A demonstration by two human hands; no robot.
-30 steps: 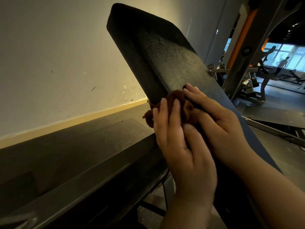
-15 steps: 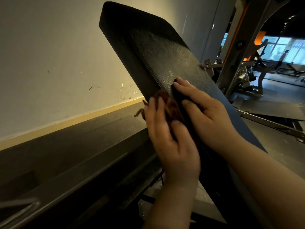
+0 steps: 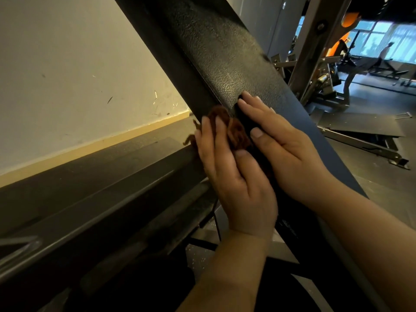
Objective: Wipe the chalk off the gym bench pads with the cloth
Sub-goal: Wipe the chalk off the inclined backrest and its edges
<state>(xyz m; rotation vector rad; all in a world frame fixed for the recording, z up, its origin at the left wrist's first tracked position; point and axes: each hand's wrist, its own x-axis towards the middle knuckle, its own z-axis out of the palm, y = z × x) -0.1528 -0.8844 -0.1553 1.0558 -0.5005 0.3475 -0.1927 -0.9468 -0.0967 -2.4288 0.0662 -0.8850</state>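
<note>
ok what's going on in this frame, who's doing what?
A person is wiping an inclined black bench pad with a brown cloth. The left hand presses the cloth with straight fingers against the pad's left edge, low down. The right hand lies flat on the pad's face just beside the cloth. Whether the pad is clean yet cannot be told in this dim light.

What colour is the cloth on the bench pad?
Dark reddish brown; the cloth shows best in the head view, against the black bench pad.
</note>
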